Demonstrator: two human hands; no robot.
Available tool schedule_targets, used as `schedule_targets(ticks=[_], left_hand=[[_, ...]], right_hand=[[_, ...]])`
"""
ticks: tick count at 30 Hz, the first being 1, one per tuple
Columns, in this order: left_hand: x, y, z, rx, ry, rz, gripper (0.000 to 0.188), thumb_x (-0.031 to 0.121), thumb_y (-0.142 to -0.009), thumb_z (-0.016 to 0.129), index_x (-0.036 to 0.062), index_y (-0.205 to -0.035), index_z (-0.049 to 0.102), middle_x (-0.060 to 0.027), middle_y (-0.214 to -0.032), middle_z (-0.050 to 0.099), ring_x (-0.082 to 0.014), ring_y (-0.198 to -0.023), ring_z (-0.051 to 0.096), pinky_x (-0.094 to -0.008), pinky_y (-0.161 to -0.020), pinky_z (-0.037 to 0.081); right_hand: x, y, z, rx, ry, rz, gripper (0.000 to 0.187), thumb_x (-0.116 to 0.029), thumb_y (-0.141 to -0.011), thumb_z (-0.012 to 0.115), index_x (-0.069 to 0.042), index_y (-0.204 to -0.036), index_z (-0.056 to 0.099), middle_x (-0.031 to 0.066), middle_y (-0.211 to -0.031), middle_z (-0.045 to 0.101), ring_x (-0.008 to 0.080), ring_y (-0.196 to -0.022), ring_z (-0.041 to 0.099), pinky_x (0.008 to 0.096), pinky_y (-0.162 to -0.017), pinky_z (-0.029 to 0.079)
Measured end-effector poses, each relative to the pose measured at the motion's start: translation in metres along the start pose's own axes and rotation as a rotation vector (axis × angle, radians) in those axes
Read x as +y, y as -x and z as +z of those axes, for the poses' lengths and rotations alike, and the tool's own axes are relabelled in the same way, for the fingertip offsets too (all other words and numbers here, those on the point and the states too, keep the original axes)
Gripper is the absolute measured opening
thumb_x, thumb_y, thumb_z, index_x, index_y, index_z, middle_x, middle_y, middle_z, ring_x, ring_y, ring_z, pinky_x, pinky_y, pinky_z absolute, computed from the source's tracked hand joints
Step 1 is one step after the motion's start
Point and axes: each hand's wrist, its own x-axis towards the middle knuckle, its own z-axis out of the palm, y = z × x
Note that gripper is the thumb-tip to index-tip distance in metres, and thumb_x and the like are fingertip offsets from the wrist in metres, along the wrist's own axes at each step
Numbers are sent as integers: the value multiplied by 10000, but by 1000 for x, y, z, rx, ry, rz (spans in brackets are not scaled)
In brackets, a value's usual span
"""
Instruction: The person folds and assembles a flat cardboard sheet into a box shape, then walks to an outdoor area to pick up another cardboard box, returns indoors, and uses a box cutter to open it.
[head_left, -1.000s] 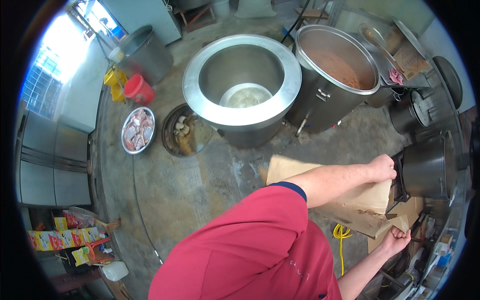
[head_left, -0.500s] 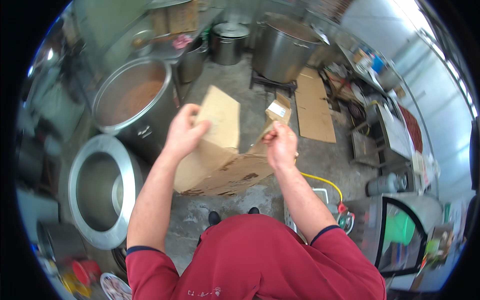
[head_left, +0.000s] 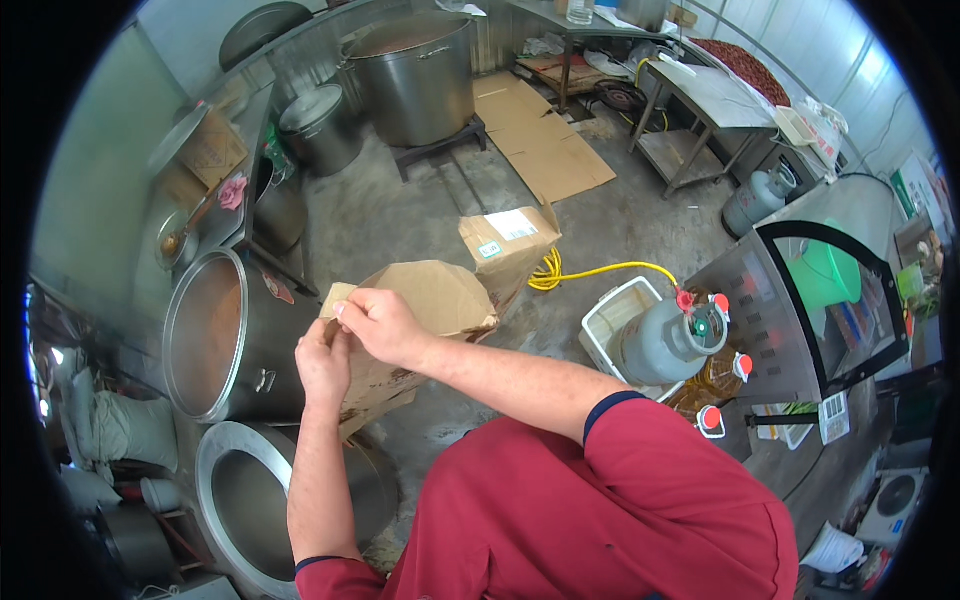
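Observation:
In front of me is a brown cardboard box [head_left: 430,292] with torn edges, partly unfolded. A panel with a white label [head_left: 511,225] sticks up at its right end. My left hand [head_left: 323,368] is closed on the box's left edge. Beside it, my right hand [head_left: 384,325] pinches a flap at the same corner, its forearm crossing over the lower part of the box. The fingertips of the two hands are close together, and the cardboard between them is partly hidden.
Large metal pots stand on the left, one with reddish-brown contents [head_left: 205,330] and one with a wide rim [head_left: 215,500]. A grey gas cylinder [head_left: 660,345] with a yellow hose [head_left: 610,270] is on the right. Flat cardboard [head_left: 545,150] lies on the floor ahead, near a metal table [head_left: 715,95].
My right hand has left the box's right side and joined my left hand at the left corner. The box has turned, and the view has swung to the right.

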Motion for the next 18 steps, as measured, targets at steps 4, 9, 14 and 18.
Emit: schedule_targets(ticks=[4, 9, 14, 18], left_hand=[[-16, -10, -6, 160, -104, 201, 160, 172, -903, 698, 22, -957, 681, -178, -879, 705, -356, -816, 664, -427, -760, 512], [-15, -23, -26, 175, 64, 204, 198, 154, -928, 701, -21, -1009, 654, -111, -897, 705, -156, -817, 652, -293, -765, 503], [-12, -36, -46, 167, 92, 214, 223, 167, -926, 713, -21, -1035, 661, -86, -888, 700, -142, -800, 630, -286, -763, 495], [-20, -40, -63, 182, 81, 240, 225, 174, -923, 718, -18, -1031, 668, -80, -878, 699, -139, -792, 623, -284, -759, 491]], right_hand=[[28, -5, -74, -32, 161, -26, 261, -257, -952, 592, -10, -974, 674, 133, -844, 695, 230, -760, 642, 367, -721, 513], [82, -22, -163, -168, 466, 183, 506, -56, -843, 586, -42, -1347, 539, 139, -1270, 638, 269, -1091, 645, 365, -936, 511], [93, -30, -174, -572, 492, 379, 645, -26, -769, 665, -48, -1397, 519, 138, -1312, 632, 251, -1185, 609, 357, -987, 482], [76, -42, -177, -693, 390, 513, 521, -83, -744, 776, -12, -1235, 617, 104, -1119, 696, 206, -1023, 654, 340, -860, 524]])
